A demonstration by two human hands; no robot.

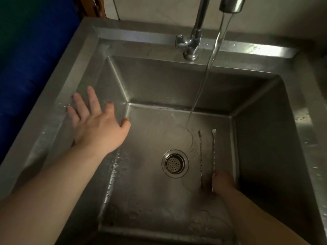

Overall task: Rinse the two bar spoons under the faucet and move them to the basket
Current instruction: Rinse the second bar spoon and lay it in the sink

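Observation:
Two long twisted steel bar spoons lie side by side on the sink floor, right of the drain: the left bar spoon (200, 152) and the right bar spoon (213, 151). My right hand (222, 182) is down at their near ends, fingers closed around the right spoon's handle; its hold on the left spoon cannot be told. My left hand (95, 124) hovers flat with fingers spread over the sink's left rim, holding nothing. The faucet (198, 29) runs a thin stream of water (208, 68) that lands just beyond the spoons' far tips. No basket is in view.
The deep steel sink (177, 82) has wet walls and a round strainer drain (175, 163) at the middle of its floor. A blue surface (26, 71) lies left of the sink rim. A tiled wall stands behind the faucet.

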